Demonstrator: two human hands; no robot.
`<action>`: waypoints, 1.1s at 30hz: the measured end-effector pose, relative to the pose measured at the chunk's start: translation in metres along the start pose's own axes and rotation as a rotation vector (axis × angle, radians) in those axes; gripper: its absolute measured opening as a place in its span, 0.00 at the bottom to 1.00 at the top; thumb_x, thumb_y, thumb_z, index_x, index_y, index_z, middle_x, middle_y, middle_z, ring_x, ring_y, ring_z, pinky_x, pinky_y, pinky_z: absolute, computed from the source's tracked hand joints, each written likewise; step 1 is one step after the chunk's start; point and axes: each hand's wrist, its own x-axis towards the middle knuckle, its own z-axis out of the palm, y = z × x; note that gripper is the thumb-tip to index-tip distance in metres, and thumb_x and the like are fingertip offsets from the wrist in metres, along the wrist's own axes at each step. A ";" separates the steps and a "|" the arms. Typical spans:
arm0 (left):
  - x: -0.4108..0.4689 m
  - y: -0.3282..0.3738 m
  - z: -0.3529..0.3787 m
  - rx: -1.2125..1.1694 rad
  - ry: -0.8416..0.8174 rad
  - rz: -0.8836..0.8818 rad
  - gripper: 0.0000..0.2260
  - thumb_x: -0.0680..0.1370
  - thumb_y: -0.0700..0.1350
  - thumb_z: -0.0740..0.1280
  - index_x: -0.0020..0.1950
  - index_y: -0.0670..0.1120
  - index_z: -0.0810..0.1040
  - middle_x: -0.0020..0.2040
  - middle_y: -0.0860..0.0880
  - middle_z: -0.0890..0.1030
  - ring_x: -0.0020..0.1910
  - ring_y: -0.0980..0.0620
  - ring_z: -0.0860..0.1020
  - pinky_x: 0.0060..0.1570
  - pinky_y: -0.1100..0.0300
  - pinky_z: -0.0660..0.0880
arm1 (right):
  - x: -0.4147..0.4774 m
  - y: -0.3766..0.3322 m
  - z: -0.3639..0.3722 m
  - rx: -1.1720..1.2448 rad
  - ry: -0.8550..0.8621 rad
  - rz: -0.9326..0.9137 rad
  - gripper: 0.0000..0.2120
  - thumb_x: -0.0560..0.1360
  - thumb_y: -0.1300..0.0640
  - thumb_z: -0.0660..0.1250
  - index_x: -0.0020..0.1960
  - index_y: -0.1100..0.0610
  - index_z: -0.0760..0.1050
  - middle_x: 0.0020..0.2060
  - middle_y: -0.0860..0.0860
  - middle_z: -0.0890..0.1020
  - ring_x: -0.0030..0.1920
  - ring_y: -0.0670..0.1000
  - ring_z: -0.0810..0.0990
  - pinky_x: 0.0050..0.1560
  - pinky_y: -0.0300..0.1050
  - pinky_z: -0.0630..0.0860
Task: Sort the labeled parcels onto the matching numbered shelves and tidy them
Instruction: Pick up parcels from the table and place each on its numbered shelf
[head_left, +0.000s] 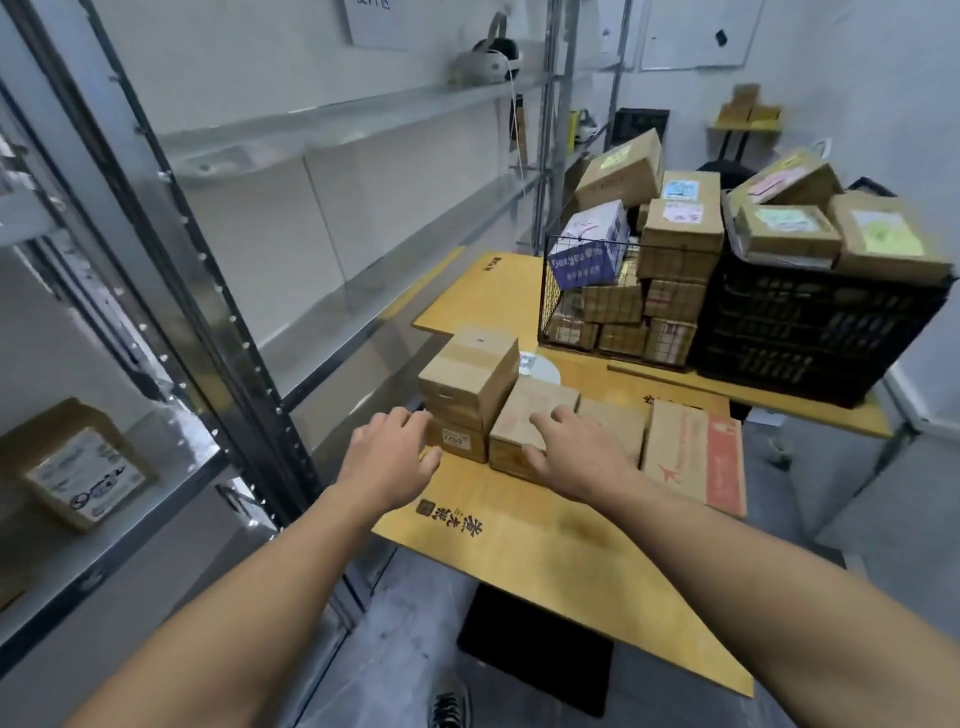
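Observation:
On the yellow table (545, 545) stand cardboard parcels in a row. At the left, a small box (470, 371) sits on another box with a white label (457, 439). Beside them is a low brown box (530, 415), then a box with red print (696, 452). My left hand (387, 457) reaches to the near side of the stacked boxes, fingers relaxed and spread. My right hand (576, 452) rests on the low brown box, fingers on top and thumb down its front face. One labeled parcel (78, 467) stands on the metal shelf (130, 525) at the left.
A wire basket (550, 312) and a black crate (810, 332), both heaped with labeled parcels, stand at the table's far end. Metal shelving (249, 322) runs along the left wall. A headset (483, 60) lies on the top shelf. A black panel (535, 660) and my shoe (449, 706) are below.

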 end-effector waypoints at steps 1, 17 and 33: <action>0.017 -0.006 0.004 -0.009 0.002 0.006 0.22 0.79 0.58 0.57 0.72 0.53 0.66 0.67 0.50 0.72 0.65 0.48 0.70 0.64 0.47 0.69 | 0.016 -0.002 0.003 0.025 0.002 0.007 0.21 0.81 0.43 0.56 0.70 0.51 0.69 0.63 0.54 0.75 0.61 0.59 0.75 0.57 0.56 0.75; 0.191 -0.064 0.073 -0.445 -0.195 0.022 0.25 0.80 0.57 0.60 0.76 0.51 0.63 0.71 0.47 0.69 0.67 0.47 0.69 0.66 0.51 0.67 | 0.177 -0.038 0.073 0.720 -0.027 0.358 0.27 0.81 0.43 0.61 0.78 0.42 0.59 0.65 0.54 0.74 0.66 0.55 0.72 0.65 0.48 0.67; 0.150 -0.030 0.035 -1.156 0.159 -0.294 0.17 0.80 0.43 0.65 0.69 0.51 0.73 0.58 0.51 0.78 0.57 0.60 0.76 0.62 0.54 0.74 | 0.148 -0.024 0.032 1.333 0.295 0.307 0.16 0.81 0.59 0.66 0.64 0.43 0.71 0.59 0.35 0.74 0.56 0.31 0.76 0.57 0.33 0.75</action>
